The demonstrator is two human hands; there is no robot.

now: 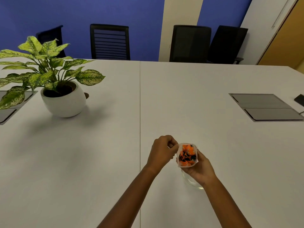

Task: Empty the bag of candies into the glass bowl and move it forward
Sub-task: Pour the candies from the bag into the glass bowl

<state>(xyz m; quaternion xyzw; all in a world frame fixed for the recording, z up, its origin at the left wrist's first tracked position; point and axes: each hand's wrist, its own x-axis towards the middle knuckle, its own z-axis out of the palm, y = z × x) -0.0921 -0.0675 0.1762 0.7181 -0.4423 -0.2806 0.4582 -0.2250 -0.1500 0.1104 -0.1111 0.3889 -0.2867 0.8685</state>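
Note:
A small clear bag of candies (187, 155), filled with orange and black wrapped sweets, is held above the white table. My right hand (201, 168) cups it from below and from the right. My left hand (162, 151) pinches the bag's upper left edge with thumb and fingers. The glass bowl (191, 181) stands on the table directly under my right hand; only part of its clear rim and wall shows, and I cannot see inside it.
A potted plant (63, 97) in a white pot stands at the far left. Grey cable hatches (266, 106) are set into the table at the right and at the left edge. A dark device (299, 99) lies at the right edge. Black chairs (109, 41) line the far side.

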